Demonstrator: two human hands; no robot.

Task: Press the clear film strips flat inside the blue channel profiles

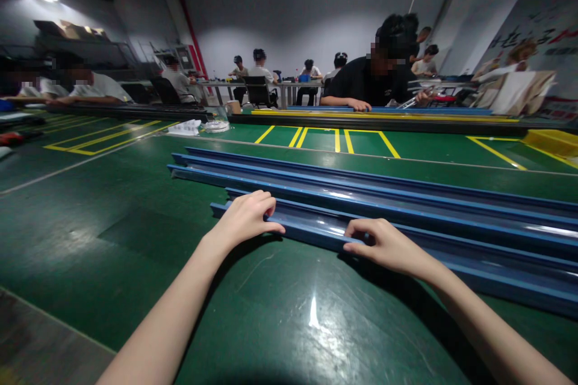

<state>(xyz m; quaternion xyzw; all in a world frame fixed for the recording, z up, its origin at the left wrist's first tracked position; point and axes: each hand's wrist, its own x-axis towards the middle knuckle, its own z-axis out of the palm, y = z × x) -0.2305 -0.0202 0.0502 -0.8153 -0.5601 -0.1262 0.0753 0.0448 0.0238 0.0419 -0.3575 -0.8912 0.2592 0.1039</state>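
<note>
Long blue channel rails lie side by side across the green table [271, 295], running out past the right edge of view. Around the near wall of the closest blue rail [311, 230], close to its left end, my left hand [250, 213] is pinched with the thumb in front and fingers inside. Further right, my right hand [379, 243] grips the same wall between thumb and curled fingers. Directly behind it rests another pair of blue rail edges [293, 179], whose left end reaches further left. The parts of the near rail under my fingers are hidden.
Yellow tape lines [337, 140] mark the table's far half. A clear plastic roll [215, 126] and white pieces [185, 127] lie at the back, beside black and yellow rails [383, 115]. A person in black [356, 81] works opposite. A yellow bin [553, 143] stands right.
</note>
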